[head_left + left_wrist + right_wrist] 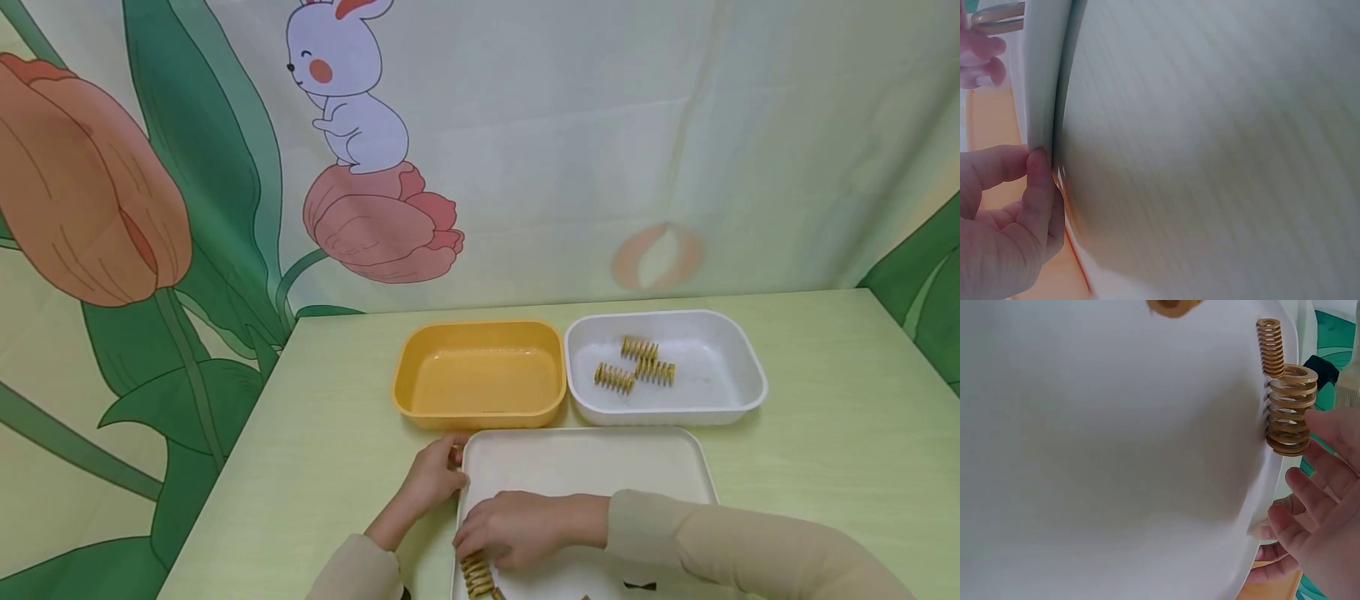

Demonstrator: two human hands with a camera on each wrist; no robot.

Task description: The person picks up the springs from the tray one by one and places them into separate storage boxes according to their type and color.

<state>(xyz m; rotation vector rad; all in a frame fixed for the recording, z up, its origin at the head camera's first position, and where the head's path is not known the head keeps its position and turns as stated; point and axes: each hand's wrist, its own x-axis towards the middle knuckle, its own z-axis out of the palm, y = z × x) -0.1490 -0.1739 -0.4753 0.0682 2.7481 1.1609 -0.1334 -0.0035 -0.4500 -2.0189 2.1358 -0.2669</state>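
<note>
My left hand [433, 479] pinches the left rim of a shallow white tray [585, 462] near its far corner. In the left wrist view, thumb and finger meet at the tray's wall [1044, 75]. Reaching across the tray, my right hand [517, 527] has its fingertips on a thick brass-coloured coil spring [1291, 412] beside the left rim. Its fingers are loosely bent, not wrapped round the coils. A thinner spring [1270, 349] lies end-on to the thick one. Another brass-coloured spring [1172, 305] shows only partly at the top of the right wrist view.
Behind the tray stand a yellow tub [480, 375] and a white tub [738, 375], side by side. Three springs [655, 372] lie in the white one. A printed cloth [525, 150] hangs behind the pale green table [840, 433]. Near the tray's front is a small black mark [640, 586].
</note>
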